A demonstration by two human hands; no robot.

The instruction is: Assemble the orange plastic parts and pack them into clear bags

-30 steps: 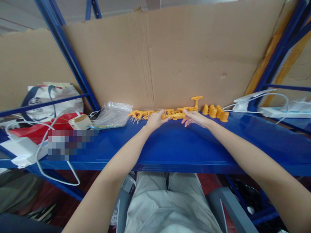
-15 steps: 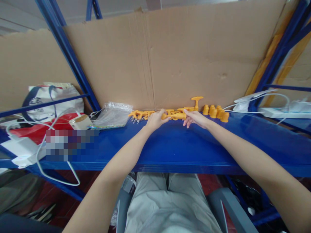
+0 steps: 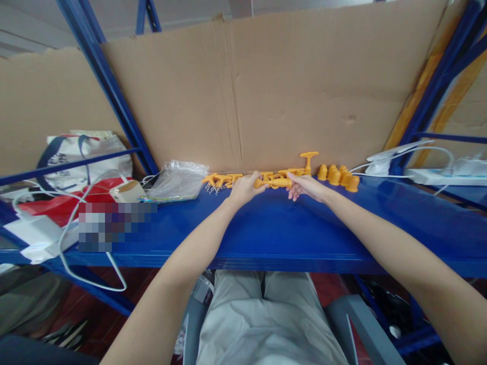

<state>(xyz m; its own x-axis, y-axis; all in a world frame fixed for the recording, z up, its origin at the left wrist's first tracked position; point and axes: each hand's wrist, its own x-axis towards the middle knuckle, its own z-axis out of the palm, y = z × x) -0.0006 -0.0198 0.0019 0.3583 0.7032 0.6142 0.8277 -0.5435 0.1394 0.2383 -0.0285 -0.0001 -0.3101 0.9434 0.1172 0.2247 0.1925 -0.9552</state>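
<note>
Grip of both hands (image 3: 272, 187) on yellow-orange piece (image 3: 279, 182), blue table (image 3: 258, 228) below

Cardboard (image 3: 297, 91) stands upright along the back edge of the blue table (image 3: 281, 228), between slanting blue posts (image 3: 110, 96). A clear bag (image 3: 177, 182) lies near the back edge, left of the middle. Toward the left end are a red bag (image 3: 49, 208), a pale block (image 3: 127, 191), a white box (image 3: 32, 230) and a pixelated patch; a white cable (image 3: 63, 253) loops over the front edge near the left corner. A white bag (image 3: 102, 165) with dark handles sits behind the red one. Near the back right corner is a white power strip (image 3: 422, 175). Below the front edge is a grey chair (image 3: 363, 314)
</note>
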